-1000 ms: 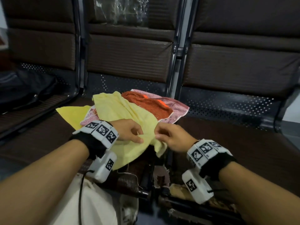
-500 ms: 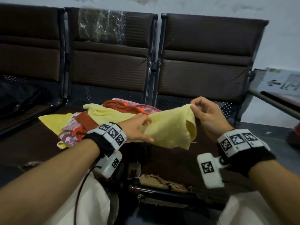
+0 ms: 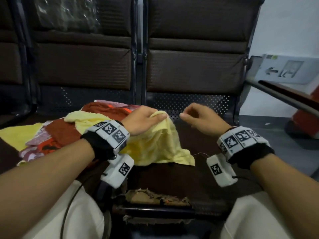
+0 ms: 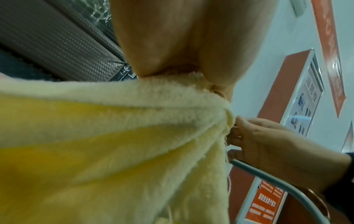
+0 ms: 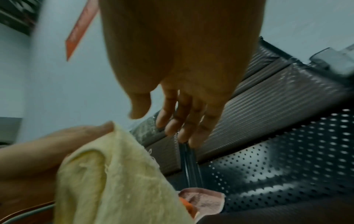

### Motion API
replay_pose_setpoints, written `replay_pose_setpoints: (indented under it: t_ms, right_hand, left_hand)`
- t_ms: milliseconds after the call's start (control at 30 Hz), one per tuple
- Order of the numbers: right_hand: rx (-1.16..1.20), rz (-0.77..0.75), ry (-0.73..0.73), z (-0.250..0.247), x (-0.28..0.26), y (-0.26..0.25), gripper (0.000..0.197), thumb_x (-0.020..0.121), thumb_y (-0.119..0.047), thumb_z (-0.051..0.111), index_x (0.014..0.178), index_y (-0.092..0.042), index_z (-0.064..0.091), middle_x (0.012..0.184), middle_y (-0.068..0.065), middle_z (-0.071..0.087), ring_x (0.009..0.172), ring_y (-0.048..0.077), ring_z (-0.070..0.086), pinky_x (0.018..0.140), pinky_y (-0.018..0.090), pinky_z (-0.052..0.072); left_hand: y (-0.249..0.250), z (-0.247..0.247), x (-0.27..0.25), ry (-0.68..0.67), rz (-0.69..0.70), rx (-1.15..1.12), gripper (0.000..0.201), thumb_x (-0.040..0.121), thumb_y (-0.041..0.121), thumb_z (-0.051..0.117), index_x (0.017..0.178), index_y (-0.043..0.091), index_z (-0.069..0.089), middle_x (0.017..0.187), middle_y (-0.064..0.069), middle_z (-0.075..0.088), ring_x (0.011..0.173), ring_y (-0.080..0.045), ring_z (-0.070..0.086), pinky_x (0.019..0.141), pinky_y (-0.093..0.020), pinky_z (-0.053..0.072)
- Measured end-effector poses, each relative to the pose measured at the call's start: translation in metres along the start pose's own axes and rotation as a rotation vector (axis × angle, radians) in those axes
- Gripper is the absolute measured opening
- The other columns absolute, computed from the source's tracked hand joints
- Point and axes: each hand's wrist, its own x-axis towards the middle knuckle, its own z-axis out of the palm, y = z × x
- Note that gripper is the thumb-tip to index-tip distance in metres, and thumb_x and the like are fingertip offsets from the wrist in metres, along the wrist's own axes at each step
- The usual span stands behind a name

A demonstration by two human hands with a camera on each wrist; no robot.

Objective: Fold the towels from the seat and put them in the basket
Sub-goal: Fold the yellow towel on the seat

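Right hand [image 3: 201, 118] has let go of yellow towel [image 3: 155, 147] since half second ago; grip loosely curled, empty, just right of corner. Left hand [image 3: 144, 120] pinches corner; towel drapes onto seat [image 3: 198, 169], pile [image 3: 57, 133] at left.

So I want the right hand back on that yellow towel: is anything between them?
Nothing visible: the right hand hangs empty beside the yellow towel, which the left hand pinches at its raised edge, with only air between.
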Motion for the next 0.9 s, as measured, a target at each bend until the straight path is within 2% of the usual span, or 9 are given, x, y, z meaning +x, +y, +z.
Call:
replay_pose_setpoints:
  t_ms: [200,300,367,433,533,633,733,833,900]
  right_hand:
    - [0.096,-0.128,-0.174,0.016,-0.008,-0.026,0.037,0.073,-0.049,0.073,0.095,-0.020,0.061,0.087,-0.005,0.066,0.081,0.008,0.062,0.074,0.024,0.050]
    - [0.135,-0.175,-0.117,0.027,-0.007,-0.033,0.028,0.075,-0.042,0.074,0.092,-0.023,0.062,0.083,-0.007,0.066,0.075,-0.001,0.060,0.070,0.014,0.047]
    - [0.118,-0.226,-0.070,0.033,-0.007,-0.040,0.017,0.078,-0.036,0.073,0.086,-0.026,0.061,0.077,-0.012,0.064,0.071,-0.005,0.058,0.067,0.008,0.042]
    - [0.105,-0.271,-0.052,0.037,-0.008,-0.046,0.008,0.082,-0.028,0.071,0.081,-0.024,0.065,0.074,-0.014,0.064,0.070,-0.005,0.058,0.068,0.009,0.041]
    - [0.162,-0.262,-0.108,0.032,-0.008,-0.052,0.002,0.084,-0.023,0.070,0.082,-0.023,0.070,0.081,-0.009,0.070,0.080,0.004,0.064,0.079,0.024,0.050]
    - [0.211,-0.264,-0.129,0.025,-0.009,-0.051,0.007,0.088,-0.021,0.065,0.082,-0.020,0.068,0.083,-0.004,0.069,0.079,0.012,0.064,0.079,0.031,0.052]
    - [0.280,-0.172,-0.048,0.022,-0.007,-0.043,0.015,0.095,-0.021,0.054,0.080,-0.024,0.057,0.080,-0.004,0.060,0.075,0.010,0.056,0.073,0.031,0.046]
    - [0.312,-0.047,0.079,0.019,-0.005,-0.034,0.020,0.098,-0.023,0.047,0.079,-0.026,0.051,0.079,-0.002,0.055,0.075,0.012,0.052,0.073,0.034,0.044]
    - [0.306,-0.026,0.191,0.013,-0.003,-0.029,0.021,0.098,-0.023,0.047,0.078,-0.025,0.050,0.077,-0.008,0.053,0.074,0.008,0.050,0.071,0.026,0.043]
  left_hand:
    - [0.000,-0.007,-0.002,0.066,-0.059,-0.224,0.057,0.091,0.042,0.052,0.078,-0.013,0.057,0.068,-0.016,0.053,0.066,-0.020,0.047,0.064,-0.037,0.041]
    - [0.001,-0.011,-0.007,0.069,-0.081,-0.330,0.056,0.090,0.043,0.054,0.093,-0.011,0.063,0.093,-0.035,0.063,0.077,-0.027,0.057,0.077,-0.051,0.050]
    - [0.002,-0.013,-0.012,0.064,-0.079,-0.351,0.059,0.087,0.045,0.055,0.095,-0.012,0.063,0.098,-0.038,0.061,0.077,-0.028,0.057,0.075,-0.047,0.048]
    - [0.003,-0.015,-0.016,0.049,-0.084,-0.335,0.064,0.085,0.049,0.055,0.098,-0.013,0.063,0.097,-0.038,0.061,0.074,-0.027,0.056,0.070,-0.043,0.045]
    - [-0.001,-0.018,-0.021,0.019,-0.083,-0.280,0.072,0.079,0.058,0.054,0.095,-0.011,0.064,0.093,-0.037,0.061,0.071,-0.025,0.055,0.067,-0.038,0.042]
    - [-0.007,-0.018,-0.024,-0.012,-0.073,-0.240,0.076,0.076,0.066,0.052,0.093,-0.007,0.064,0.080,-0.023,0.064,0.070,-0.021,0.057,0.067,-0.037,0.043]
    - [-0.014,-0.019,-0.026,-0.010,-0.062,-0.119,0.070,0.071,0.069,0.055,0.097,0.005,0.065,0.088,-0.007,0.069,0.076,-0.014,0.063,0.068,-0.029,0.050]
    - [-0.022,-0.019,-0.029,-0.062,-0.034,0.092,0.041,0.073,0.046,0.073,0.102,0.021,0.057,0.092,0.015,0.065,0.082,0.001,0.062,0.071,-0.010,0.047]
    - [-0.028,-0.018,-0.030,-0.022,-0.015,0.268,0.025,0.083,0.032,0.069,0.096,0.031,0.047,0.082,0.022,0.055,0.075,0.000,0.054,0.062,-0.010,0.039]
